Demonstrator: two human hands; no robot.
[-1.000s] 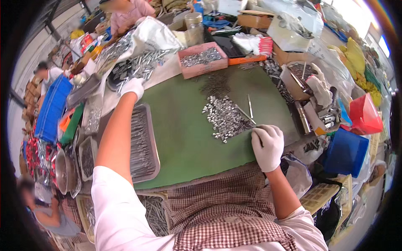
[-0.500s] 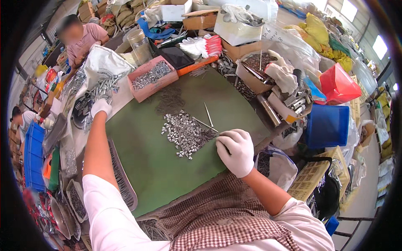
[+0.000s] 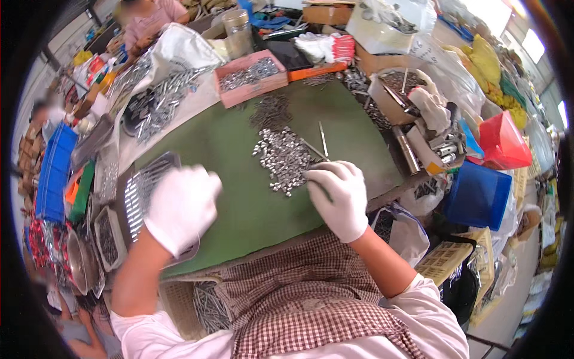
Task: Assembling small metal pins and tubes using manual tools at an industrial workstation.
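My left hand [image 3: 184, 206], in a white glove and blurred by motion, is over the near left of the green work mat [image 3: 239, 230]. Its fingers look curled in; whatever they may hold is hidden. Beneath and beside it lies a shallow tray [image 3: 133, 200] of thin metal rods. My gloved right hand [image 3: 341, 200] rests at the right side of a heap of small silver metal pieces [image 3: 281, 160], fingers bent and drawn together; I cannot see anything in them. Two slim metal rods [image 3: 323, 139] lie just beyond its fingertips. Dark small pins [image 3: 270, 112] are heaped farther back.
A pink bin [image 3: 251, 91] of metal parts stands at the mat's far edge. Loose metal parts [image 3: 164, 99] cover a white sheet at left. On the right are a metal cylinder [image 3: 406, 151], a blue bin [image 3: 478, 194] and a red container [image 3: 505, 140]. Another person [image 3: 149, 24] sits far left.
My left hand has come back from the metal parts at far left to the near left of the mat. The right hand stays by the heap. The whole view has shifted.
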